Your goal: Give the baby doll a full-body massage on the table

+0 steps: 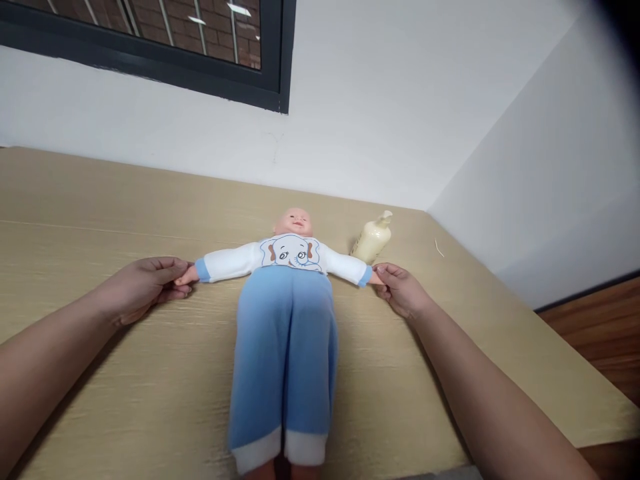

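Observation:
A baby doll (291, 313) lies on its back with its head toward the wall. It wears a white top with blue cuffs and an elephant print, and blue trousers with white hems. Its arms are stretched out to both sides. My left hand (150, 285) pinches the doll's hand at the left of the view. On the other side, my right hand (401, 288) grips the doll's other hand just past the cuff. The doll's feet run out of view at the bottom.
A cream pump bottle (373, 240) stands tilted in view behind the doll's right-hand sleeve. The yellowish tabletop (150, 373) meets a white wall (350, 133) at the back. A thin pale strand (439, 248) lies near the right edge. Above is a dark-framed window (273, 53).

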A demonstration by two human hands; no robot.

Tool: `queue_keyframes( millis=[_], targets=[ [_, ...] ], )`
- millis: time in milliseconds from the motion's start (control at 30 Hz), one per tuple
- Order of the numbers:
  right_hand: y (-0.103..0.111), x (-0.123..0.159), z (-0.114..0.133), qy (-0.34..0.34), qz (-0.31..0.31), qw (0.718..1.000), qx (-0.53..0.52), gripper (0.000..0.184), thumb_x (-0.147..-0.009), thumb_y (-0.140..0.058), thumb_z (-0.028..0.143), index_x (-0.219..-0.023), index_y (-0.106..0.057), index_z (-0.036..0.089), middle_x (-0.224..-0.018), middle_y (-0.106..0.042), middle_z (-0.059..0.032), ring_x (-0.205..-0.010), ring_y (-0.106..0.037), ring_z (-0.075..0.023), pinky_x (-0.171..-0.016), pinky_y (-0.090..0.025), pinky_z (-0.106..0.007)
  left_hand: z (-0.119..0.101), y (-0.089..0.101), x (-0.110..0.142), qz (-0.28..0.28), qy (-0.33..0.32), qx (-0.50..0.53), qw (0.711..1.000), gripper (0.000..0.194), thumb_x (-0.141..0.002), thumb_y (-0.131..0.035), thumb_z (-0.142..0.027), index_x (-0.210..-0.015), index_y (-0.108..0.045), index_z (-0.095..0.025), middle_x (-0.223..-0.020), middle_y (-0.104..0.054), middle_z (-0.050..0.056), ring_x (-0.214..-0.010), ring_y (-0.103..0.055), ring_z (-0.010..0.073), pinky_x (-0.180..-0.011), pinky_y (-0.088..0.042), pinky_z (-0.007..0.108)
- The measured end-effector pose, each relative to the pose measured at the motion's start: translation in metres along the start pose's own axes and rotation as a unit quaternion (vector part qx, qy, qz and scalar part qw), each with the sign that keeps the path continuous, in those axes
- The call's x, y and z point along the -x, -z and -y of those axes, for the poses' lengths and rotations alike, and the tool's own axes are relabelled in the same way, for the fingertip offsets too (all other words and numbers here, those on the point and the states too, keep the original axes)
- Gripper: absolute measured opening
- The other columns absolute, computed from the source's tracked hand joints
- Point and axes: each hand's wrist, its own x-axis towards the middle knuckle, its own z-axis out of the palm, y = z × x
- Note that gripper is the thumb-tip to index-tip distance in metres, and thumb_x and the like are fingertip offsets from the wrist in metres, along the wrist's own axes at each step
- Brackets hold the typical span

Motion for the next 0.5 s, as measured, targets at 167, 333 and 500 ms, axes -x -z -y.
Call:
queue_keyframes(
  millis=[167, 333, 500],
  targets=[
    [-0.003, -0.0011, -0.0007, 0.009, -0.018, 1.0, -0.005, 0.035, -0.077, -0.081, 0.049, -0.09, -0.07, 0.018, -0.059, -0.048, 0.0034, -0.05, -0.033, -0.0072, -0.046, -0.021, -0.024, 0.0043, 0.0056, -0.0055, 0.032, 0.003, 0.005, 0.999, 0.048, -0.054, -0.091, -0.044, -0.087, -0.077, -0.012, -0.077, -0.068, 0.007, -0.069, -0.061, 0.0134, -0.063, -0.059, 0.016],
    [-0.0002, 0.0013, 0.0029, 0.0, 0.002, 1.0, -0.004, 0.035, -0.074, -0.084, 0.041, -0.098, -0.072, 0.018, -0.078, -0.061, -0.0021, -0.058, -0.044, -0.0094, -0.049, -0.033, -0.025, 0.0066, 0.0076, -0.0088, 0.021, 0.003, 0.025, 0.999, 0.04, -0.053, -0.091, -0.037, -0.086, -0.08, -0.018, -0.089, -0.074, 0.014, -0.074, -0.067, 0.02, -0.062, -0.061, 0.023],
    [0.0029, 0.0049, 0.0086, -0.014, 0.035, 0.999, -0.007, 0.036, -0.067, -0.089, 0.028, -0.099, -0.073, 0.021, -0.094, -0.064, -0.003, -0.071, -0.054, -0.0114, -0.058, -0.042, -0.025, 0.0044, 0.0077, -0.0061, 0.032, 0.008, 0.031, 0.999, 0.042, -0.049, -0.094, -0.033, -0.087, -0.081, -0.019, -0.094, -0.074, 0.016, -0.076, -0.068, 0.0225, -0.063, -0.06, 0.026]
  ],
)
